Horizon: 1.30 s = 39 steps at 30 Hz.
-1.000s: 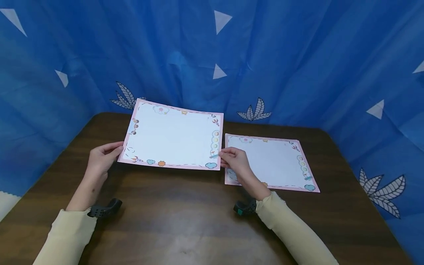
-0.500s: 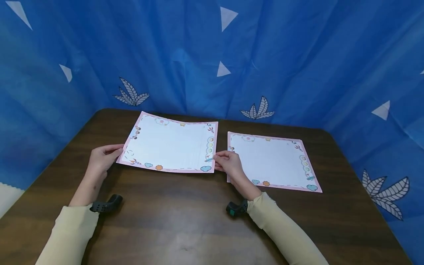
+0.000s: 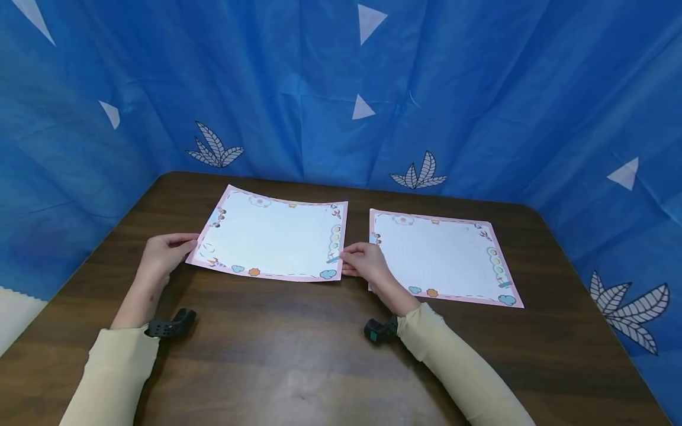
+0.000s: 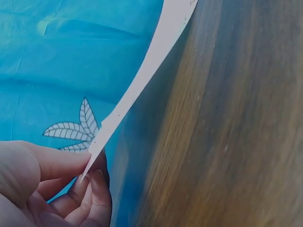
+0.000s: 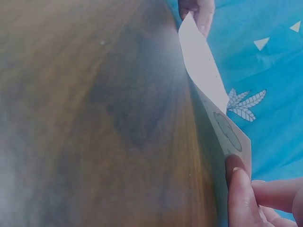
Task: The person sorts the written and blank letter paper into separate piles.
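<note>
A white sheet of paper (image 3: 272, 236) with a pink border and small cartoon prints is held between both hands, bowed slightly in the middle. My left hand (image 3: 164, 255) pinches its left edge between thumb and fingers; the left wrist view shows the thumb (image 4: 61, 161) on the sheet's near face. On the sheet's lower right edge, my right hand (image 3: 369, 265) has a pinch too, plain in the right wrist view, where the paper (image 5: 203, 66) curves away. A second, matching sheet (image 3: 442, 254) lies flat on the table to the right, its lower left corner partly behind my right hand.
The dark brown wooden table (image 3: 288, 355) extends under both sheets. A blue curtain (image 3: 298, 89) with white triangles and leaf prints hangs behind and beside it. Black wrist devices sit by the left sleeve (image 3: 114, 361) and the right sleeve (image 3: 453, 355).
The held sheet has come down toward the table and lies flatter, its far edge lower. My right hand has shifted slightly left with it; both pinches stay. The camera view has shifted slightly.
</note>
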Each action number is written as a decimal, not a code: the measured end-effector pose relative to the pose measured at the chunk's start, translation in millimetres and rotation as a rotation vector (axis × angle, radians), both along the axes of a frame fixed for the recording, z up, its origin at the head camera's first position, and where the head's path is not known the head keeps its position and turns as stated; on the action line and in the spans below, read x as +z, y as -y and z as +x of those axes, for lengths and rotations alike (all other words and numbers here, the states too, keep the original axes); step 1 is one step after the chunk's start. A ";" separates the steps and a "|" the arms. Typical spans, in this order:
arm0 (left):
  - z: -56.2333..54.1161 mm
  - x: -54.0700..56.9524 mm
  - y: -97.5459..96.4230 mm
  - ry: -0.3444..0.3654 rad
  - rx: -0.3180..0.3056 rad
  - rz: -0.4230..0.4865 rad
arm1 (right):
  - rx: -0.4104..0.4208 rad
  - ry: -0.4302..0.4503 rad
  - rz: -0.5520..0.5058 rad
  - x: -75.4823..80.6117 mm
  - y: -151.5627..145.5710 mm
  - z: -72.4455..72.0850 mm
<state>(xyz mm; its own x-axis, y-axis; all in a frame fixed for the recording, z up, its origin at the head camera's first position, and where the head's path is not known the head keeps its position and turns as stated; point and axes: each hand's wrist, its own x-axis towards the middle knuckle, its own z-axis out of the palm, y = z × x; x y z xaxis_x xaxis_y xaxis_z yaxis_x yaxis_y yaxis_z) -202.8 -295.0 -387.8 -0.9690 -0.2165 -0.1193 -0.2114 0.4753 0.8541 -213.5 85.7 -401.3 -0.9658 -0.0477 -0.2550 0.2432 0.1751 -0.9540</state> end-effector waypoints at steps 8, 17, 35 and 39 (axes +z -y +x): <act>2.3 -1.1 4.6 -0.006 -0.018 -0.062 | 0.058 0.042 0.024 1.2 3.7 -1.4; 8.4 0.5 10.5 -0.065 -0.044 -0.408 | 0.168 -0.026 0.069 10.6 -15.7 7.2; -4.2 31.9 -134.3 -0.161 -0.374 -0.051 | -0.060 -0.263 0.338 19.5 -207.8 58.5; -8.2 28.0 -176.7 -0.086 -0.438 0.152 | -0.187 -0.248 0.361 -4.1 -258.4 55.6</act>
<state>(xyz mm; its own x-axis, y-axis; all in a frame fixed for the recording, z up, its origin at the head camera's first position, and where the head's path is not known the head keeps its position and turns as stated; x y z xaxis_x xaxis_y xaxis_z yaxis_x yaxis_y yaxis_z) -211.0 -118.4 -359.8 -0.9729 0.2289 -0.0328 0.0563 0.3725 0.9263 -157.9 344.2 -405.4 -0.9832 0.1816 0.0159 0.0746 0.4809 -0.8736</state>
